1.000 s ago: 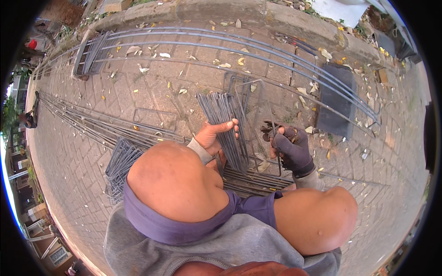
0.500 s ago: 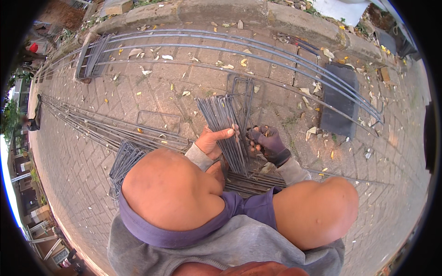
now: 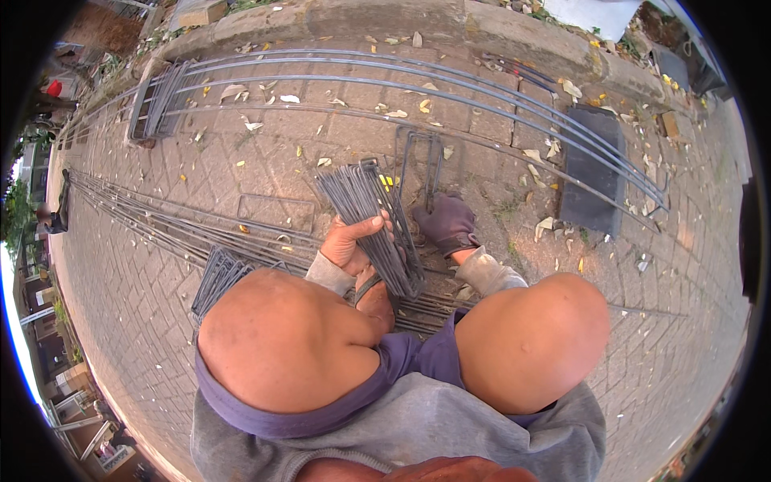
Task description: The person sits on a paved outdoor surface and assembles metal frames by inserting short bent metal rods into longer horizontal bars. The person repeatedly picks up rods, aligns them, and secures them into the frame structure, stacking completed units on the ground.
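My bare left hand (image 3: 351, 243) is wrapped round a thick bundle of rebar stirrups (image 3: 371, 225), narrow rectangles of bent grey steel bar, its thumb across the top. The bundle tilts between my knees, its far end leaning left. To its right, my right hand (image 3: 446, 224), in a dark purple glove, reaches down to a few loose rebar stirrups (image 3: 418, 161) on the paving. Its fingers are closed at their near end; the glove hides that end and the fingertips.
Long steel bars (image 3: 337, 74) run across the far paving, resting on a dark flat slab (image 3: 593, 173) at right. More stirrups (image 3: 215, 277) lie piled beside my left knee. Thin bars (image 3: 152, 213) stretch away left. A stone kerb (image 3: 385, 22) borders the far side.
My right hand has left the bundle's side and moved forward to the loose stirrups on the ground. My left hand has shifted slightly left with the bundle, which now tilts more.
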`<action>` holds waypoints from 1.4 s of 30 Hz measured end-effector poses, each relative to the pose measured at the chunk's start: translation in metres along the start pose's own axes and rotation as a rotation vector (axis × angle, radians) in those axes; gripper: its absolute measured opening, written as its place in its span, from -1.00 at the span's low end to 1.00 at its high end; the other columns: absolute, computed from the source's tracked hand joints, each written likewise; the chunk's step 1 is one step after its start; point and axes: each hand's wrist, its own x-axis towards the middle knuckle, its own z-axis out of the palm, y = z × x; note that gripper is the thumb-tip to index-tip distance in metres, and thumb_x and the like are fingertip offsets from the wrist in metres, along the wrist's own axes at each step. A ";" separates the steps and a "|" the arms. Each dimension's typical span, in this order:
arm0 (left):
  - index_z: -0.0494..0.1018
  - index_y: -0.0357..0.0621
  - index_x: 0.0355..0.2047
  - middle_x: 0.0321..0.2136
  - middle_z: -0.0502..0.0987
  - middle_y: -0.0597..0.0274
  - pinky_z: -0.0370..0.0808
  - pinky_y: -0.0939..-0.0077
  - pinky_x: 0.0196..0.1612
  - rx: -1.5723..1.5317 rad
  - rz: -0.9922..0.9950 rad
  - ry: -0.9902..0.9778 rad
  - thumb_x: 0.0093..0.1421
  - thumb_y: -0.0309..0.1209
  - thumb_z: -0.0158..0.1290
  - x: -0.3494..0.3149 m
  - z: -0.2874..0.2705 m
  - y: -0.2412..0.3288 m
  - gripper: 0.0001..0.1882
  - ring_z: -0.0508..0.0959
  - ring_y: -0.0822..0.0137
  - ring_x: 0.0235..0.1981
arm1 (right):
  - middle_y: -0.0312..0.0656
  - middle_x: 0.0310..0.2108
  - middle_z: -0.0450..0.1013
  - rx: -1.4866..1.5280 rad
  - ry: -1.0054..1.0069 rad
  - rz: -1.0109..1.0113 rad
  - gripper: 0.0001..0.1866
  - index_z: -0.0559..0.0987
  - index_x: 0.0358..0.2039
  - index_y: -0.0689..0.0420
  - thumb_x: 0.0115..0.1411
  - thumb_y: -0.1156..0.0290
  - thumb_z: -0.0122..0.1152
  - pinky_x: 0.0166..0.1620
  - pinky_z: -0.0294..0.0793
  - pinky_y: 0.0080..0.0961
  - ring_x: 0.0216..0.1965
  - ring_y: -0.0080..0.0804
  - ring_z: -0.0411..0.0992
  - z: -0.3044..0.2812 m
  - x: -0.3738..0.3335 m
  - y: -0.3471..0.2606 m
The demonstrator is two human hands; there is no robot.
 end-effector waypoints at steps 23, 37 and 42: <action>0.55 -0.19 -0.05 -0.19 0.64 0.22 0.58 0.24 0.01 0.121 -0.219 -0.032 0.20 -0.50 0.27 0.038 0.068 -0.055 -0.70 0.63 0.25 -0.14 | -0.06 -0.53 0.49 0.830 0.112 -0.319 -0.91 0.60 -0.42 0.29 0.15 0.53 0.32 -0.40 0.43 -0.40 -0.51 -0.33 0.50 -0.096 -0.119 0.039; 0.56 -0.19 -0.07 -0.21 0.65 0.21 0.59 0.16 -0.02 0.043 -0.191 0.014 0.18 -0.57 0.28 0.033 0.032 -0.041 -0.70 0.64 0.22 -0.15 | 0.00 -0.43 0.53 0.733 -0.077 -0.498 -0.87 0.60 -0.39 0.26 0.17 0.46 0.32 -0.36 0.48 -0.29 -0.46 -0.07 0.54 -0.090 -0.096 0.013; 0.55 -0.18 -0.09 -0.27 0.65 0.24 0.64 0.23 -0.06 -0.074 -0.064 0.004 0.17 -0.60 0.26 0.016 0.012 -0.022 -0.71 0.65 0.28 -0.20 | 0.04 -0.45 0.54 0.672 0.157 -0.380 -0.83 0.62 -0.39 0.25 0.16 0.38 0.33 -0.39 0.48 -0.21 -0.47 0.06 0.53 -0.081 -0.046 0.018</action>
